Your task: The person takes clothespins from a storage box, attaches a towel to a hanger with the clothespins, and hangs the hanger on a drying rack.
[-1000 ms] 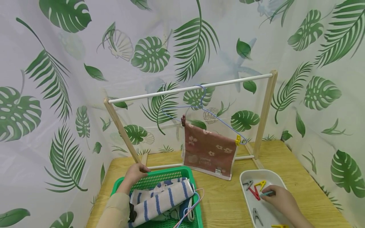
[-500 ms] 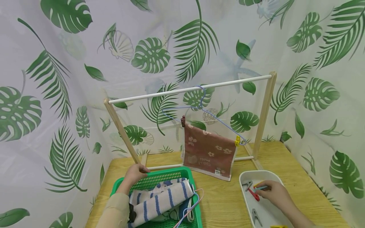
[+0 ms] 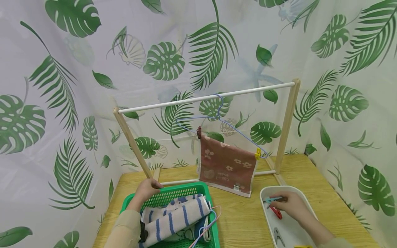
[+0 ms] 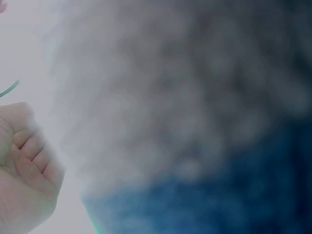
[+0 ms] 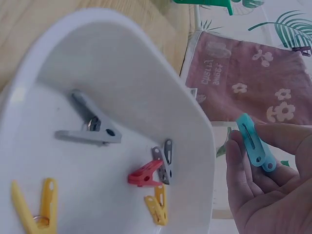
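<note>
My right hand (image 3: 293, 205) pinches a light blue clothespin (image 5: 254, 146) between thumb and fingers, over the far end of the white tray (image 5: 105, 19). Close by in the tray lie a red clothespin (image 5: 145, 174), a small grey clothespin (image 5: 163, 161) and a yellow clothespin (image 5: 156, 207). My left hand (image 3: 147, 193) is at the far left rim of the green basket (image 3: 204, 186), fingers loosely curled; no held thing shows in the left wrist view. A striped towel (image 3: 176, 215) lies in that basket.
Behind stands a rack with a white bar (image 3: 186, 100) and wooden posts (image 3: 287, 127). A blue hanger (image 3: 235, 129) bears a reddish-brown towel (image 3: 227, 165), clipped by a dark red clothespin (image 3: 199, 132) and a yellow one. Spare hangers (image 3: 214, 217) lean over the basket's right side.
My right hand has moved left and slightly farther away over the tray, the blue clothespin still in its pinch. It now covers the yellow clothespin at the far end. My left hand has stayed put.
</note>
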The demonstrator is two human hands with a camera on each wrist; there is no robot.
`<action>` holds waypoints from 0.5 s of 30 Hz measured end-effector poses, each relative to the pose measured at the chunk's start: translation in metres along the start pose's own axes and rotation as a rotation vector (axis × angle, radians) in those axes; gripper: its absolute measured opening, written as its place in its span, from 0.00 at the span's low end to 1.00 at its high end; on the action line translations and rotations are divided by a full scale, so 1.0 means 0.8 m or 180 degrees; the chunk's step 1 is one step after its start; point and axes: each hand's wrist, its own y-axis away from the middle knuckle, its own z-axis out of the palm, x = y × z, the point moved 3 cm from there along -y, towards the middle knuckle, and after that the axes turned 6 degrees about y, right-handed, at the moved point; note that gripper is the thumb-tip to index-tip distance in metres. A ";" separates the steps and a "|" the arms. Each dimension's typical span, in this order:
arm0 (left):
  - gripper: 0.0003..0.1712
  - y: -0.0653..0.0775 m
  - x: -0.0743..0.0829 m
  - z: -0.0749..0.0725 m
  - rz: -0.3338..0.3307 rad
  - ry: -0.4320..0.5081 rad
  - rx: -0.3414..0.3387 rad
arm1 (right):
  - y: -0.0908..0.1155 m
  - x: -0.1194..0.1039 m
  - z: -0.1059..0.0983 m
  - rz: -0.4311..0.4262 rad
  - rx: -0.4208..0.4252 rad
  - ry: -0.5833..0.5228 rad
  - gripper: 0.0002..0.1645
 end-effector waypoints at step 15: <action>0.07 -0.001 0.000 0.000 0.0017 -0.0032 -0.0020 | -0.009 -0.060 0.021 -0.0151 -0.0099 -0.0287 0.19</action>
